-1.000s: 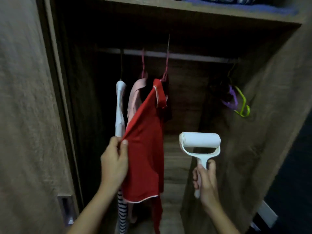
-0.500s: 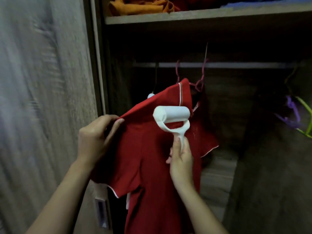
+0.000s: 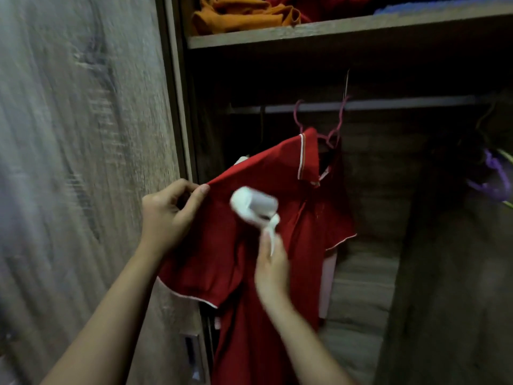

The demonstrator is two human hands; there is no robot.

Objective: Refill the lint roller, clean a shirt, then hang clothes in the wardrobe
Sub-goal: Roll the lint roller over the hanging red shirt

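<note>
Inside the wood-grain wardrobe [image 3: 83, 134], your left hand [image 3: 166, 215] is pinching the hanging red polo shirt [image 3: 272, 184] while your right hand [image 3: 273, 270] is gripping the white plastic lint roller [image 3: 254, 205] against it.

Shirt [image 3: 277, 190] red, white piping – lint roller [image 3: 254, 205] white – folded cloth [image 3: 244, 15] orange – wardrobe door [image 3: 83, 134] grey-brown woodgrain.

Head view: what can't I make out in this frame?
- Roller: motion-blurred, so contact with the shirt is unclear.
- Shirt bottom: cut off by the lower edge.
- Clothes behind the shirt: mostly hidden by it.
- Hangers at right: lost in darkness, partly cut off by the right edge.
</note>
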